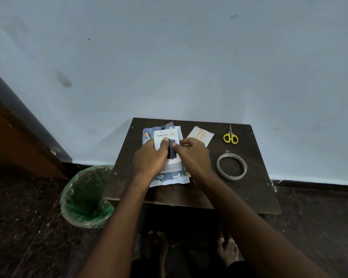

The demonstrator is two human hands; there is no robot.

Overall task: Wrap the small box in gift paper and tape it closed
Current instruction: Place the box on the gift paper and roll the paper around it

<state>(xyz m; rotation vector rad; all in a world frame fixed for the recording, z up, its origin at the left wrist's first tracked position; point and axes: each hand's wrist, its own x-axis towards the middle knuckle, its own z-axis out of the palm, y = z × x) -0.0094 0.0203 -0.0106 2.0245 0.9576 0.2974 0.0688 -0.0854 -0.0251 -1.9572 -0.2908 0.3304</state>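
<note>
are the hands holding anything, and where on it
Both hands, left and right, rest on top of the box, which lies on the gift paper. Whether the fingers actually pinch it cannot be told.

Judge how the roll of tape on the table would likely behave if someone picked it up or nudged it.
The roll of tape looks like a thin, open ring, so it is probably light and easy to lift with a hooked finger. It lies flat on the table, so a nudge would likely slide it, not roll it. Stood on edge, it might well roll away.
</note>
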